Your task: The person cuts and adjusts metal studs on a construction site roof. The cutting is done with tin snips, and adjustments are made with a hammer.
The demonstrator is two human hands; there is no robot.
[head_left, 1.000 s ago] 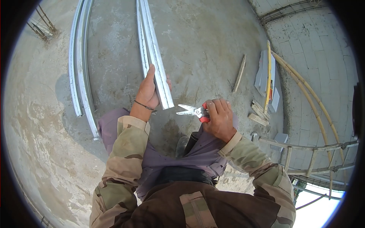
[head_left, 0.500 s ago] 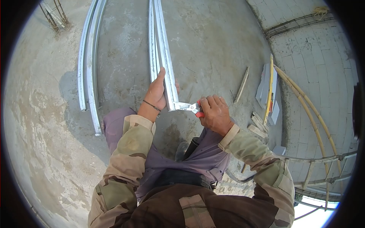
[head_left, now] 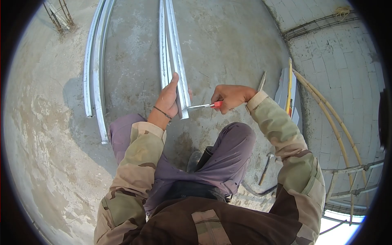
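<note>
My left hand (head_left: 166, 102) is wrapped around a long galvanized metal channel (head_left: 176, 53) close to its near end, thumb pointing up along it. A second strip of metal runs beside this channel on its left. In my right hand (head_left: 233, 97) is a pair of tin snips (head_left: 200, 106) with red handles, gripped in a fist with the palm turned down. Seen edge-on, the snips reach left, and their jaw tips meet the channel just above its cut end. My fingers hide most of the handles.
More metal channels (head_left: 98, 73) lie on the concrete floor to the left. A hammer (head_left: 266, 169) rests at the lower right. Beyond my right arm are a yellow spirit level (head_left: 290, 81), bent poles (head_left: 326, 110) and a ladder (head_left: 355, 179). Rebar stubs (head_left: 59, 18) rise at upper left.
My right hand has moved up and rolled over, turning the snips from flat view to edge-on. My right knee has shifted up and right, and the hammer now shows fully. My left hand stays put.
</note>
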